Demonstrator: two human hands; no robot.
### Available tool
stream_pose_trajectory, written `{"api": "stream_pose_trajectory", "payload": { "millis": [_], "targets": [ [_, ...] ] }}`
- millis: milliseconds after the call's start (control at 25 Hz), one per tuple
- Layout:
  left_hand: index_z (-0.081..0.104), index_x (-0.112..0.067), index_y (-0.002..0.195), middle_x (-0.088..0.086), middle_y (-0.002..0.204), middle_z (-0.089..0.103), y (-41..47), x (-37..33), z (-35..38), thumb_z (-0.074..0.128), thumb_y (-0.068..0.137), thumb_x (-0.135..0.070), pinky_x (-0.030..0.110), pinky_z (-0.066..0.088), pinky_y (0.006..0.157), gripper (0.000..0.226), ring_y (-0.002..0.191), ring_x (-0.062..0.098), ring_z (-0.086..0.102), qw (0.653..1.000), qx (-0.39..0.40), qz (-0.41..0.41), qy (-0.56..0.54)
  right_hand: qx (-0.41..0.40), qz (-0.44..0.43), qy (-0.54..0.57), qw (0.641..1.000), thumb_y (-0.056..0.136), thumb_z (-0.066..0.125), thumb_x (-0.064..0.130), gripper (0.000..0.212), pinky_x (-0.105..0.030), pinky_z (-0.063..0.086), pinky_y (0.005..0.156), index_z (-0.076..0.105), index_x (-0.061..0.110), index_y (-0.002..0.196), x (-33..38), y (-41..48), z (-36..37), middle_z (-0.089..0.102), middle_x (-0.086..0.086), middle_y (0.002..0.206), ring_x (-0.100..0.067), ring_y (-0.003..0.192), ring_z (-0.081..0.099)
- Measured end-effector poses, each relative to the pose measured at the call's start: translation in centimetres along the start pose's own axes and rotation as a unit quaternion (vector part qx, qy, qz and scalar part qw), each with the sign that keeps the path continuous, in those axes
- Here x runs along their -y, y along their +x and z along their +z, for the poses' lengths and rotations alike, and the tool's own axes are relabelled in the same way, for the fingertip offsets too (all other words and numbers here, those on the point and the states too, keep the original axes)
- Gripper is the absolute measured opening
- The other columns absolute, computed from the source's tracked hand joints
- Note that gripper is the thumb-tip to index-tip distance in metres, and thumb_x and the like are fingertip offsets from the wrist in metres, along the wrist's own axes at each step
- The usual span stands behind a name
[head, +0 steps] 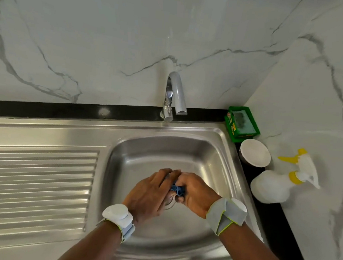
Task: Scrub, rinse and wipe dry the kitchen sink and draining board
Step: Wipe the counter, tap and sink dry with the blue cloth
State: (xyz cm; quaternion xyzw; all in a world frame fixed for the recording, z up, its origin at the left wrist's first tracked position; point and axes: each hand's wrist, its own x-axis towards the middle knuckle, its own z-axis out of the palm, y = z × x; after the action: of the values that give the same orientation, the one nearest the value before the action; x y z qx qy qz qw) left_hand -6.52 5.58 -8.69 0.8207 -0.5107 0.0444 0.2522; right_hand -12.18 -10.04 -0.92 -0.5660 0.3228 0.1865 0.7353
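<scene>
A stainless steel sink [216, 154] fills the middle of the view, and its ribbed draining board [33, 180] stretches off to the left. Above the middle of the bowl, my left hand [148, 192] and my right hand [194, 191] meet and together grip a small bunched blue cloth [177, 189]. Only a bit of the cloth shows between the fingers. The drain is mostly hidden under my hands. A chrome tap [174, 95] stands at the back rim, and no water shows at its spout.
A green box holding a sponge [242, 122] sits in the back right corner. Beside the sink's right rim stand a white bowl [255, 152] and a white spray bottle with a yellow trigger [273, 186]. Marble walls close in behind and to the right.
</scene>
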Motion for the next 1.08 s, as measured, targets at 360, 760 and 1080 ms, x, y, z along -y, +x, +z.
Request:
{"api": "stream_pose_trajectory", "payload": {
  "millis": [360,760,1080],
  "targets": [
    [0.063,-0.014,0.083,0.001,0.07,0.056,3.3,0.3,-2.1,0.042,0.099,-0.05,0.031,0.044,0.045,0.044,0.049,0.021,0.05,0.986,-0.027,0.102,0.13,-0.127,-0.069,-0.22,0.965,0.082,0.035,0.066,0.055,-0.037,0.038,0.062,0.049,0.02,0.054,-0.8,1.8,-0.9,0.053,-0.001,0.057,-0.02,0.059,0.048],
    [0.037,-0.013,0.052,-0.003,0.043,0.039,3.3,-1.5,1.9,0.039,0.094,-0.029,0.031,0.027,0.051,0.045,0.044,0.015,0.034,0.903,-0.034,-0.344,-0.255,-0.21,-0.213,-0.264,0.917,0.106,0.041,0.039,0.065,-0.025,0.029,0.046,0.036,0.017,0.045,-4.3,6.4,0.0,0.037,0.008,0.035,-0.009,0.038,0.036],
    [0.052,-0.018,0.055,-0.003,0.046,0.042,3.4,0.1,11.4,0.043,0.099,-0.02,0.024,0.026,0.046,0.045,0.048,0.019,0.035,0.591,-0.078,-0.651,-0.47,-0.199,-0.231,-0.422,0.854,0.096,0.018,0.055,0.072,-0.037,0.038,0.057,0.052,0.01,0.052,-9.2,14.8,-2.2,0.061,-0.016,0.055,-0.042,0.056,0.056]
  ]
}}
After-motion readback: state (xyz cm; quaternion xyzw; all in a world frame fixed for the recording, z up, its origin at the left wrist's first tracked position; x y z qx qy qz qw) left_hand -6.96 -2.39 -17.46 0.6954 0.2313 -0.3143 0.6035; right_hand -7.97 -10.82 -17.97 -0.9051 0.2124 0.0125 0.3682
